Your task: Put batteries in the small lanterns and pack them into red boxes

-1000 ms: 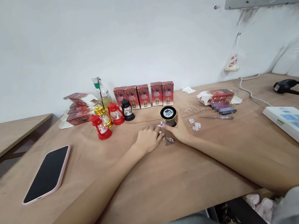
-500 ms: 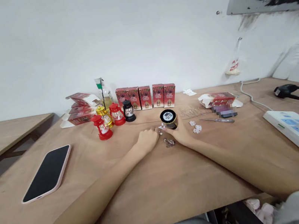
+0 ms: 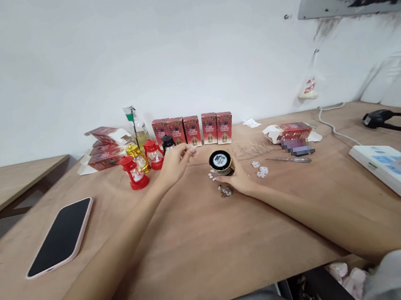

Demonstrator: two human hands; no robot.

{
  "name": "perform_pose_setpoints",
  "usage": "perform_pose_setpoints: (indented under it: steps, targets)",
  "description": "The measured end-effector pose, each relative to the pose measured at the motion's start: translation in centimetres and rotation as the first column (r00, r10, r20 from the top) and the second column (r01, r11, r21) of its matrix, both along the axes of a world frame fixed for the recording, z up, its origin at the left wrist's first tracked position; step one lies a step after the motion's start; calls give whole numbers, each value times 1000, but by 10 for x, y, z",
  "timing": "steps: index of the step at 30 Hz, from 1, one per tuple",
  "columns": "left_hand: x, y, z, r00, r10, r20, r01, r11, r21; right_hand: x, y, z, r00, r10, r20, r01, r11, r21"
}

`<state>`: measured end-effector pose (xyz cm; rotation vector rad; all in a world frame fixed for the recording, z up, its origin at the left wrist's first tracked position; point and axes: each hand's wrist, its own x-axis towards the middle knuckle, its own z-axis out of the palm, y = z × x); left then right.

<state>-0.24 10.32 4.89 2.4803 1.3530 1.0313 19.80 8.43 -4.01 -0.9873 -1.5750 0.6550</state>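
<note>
My left hand (image 3: 175, 163) is lifted off the wooden table (image 3: 207, 240) with its fingers stretched forward and apart. It hovers just in front of a black toy lantern (image 3: 167, 141), holding nothing that I can see. My right hand (image 3: 238, 180) rests on the table, its fingers curled together at the foot of a round black jar with a gold band (image 3: 220, 162). What those fingers pinch is hidden. Small white pieces (image 3: 212, 175) and a little heap of metal bits (image 3: 225, 191) lie by that hand.
Two red lanterns (image 3: 132, 172) and a gold one (image 3: 136, 156) stand left of the black one. Behind them are a row of red boxes (image 3: 193, 131) and a spray bottle (image 3: 134, 125). A phone (image 3: 60, 236) lies at left, a screwdriver (image 3: 289, 159) and a power strip (image 3: 397, 167) at right.
My left hand has risen from the table beside the jar and moved left and forward toward the lanterns. My right hand has stayed by the jar.
</note>
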Motion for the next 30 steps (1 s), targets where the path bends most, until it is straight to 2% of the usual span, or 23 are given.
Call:
perform_pose_setpoints:
  steps: [2, 4, 11, 18, 30]
  targets:
    - [3, -6, 5, 988, -85, 129, 75, 994, 79, 0, 0, 0, 1000, 0, -8, 0, 1000, -14]
    - [8, -12, 8, 977, -138, 163, 111, 980, 162, -1, -2, 1, 1000, -1, -12, 0, 1000, -23]
    - [25, -29, 3, 968, -251, -24, 243, 904, 351, -1, -5, 6, 998, 62, -21, -63, 998, -26]
    - [31, -31, -6, 953, -298, -51, 293, 867, 403, -1, -3, 4, 996, 84, -21, -84, 996, -33]
    - [33, -29, -12, 964, -266, -22, 253, 885, 392, 0, -3, 2, 992, 121, -32, -122, 992, -40]
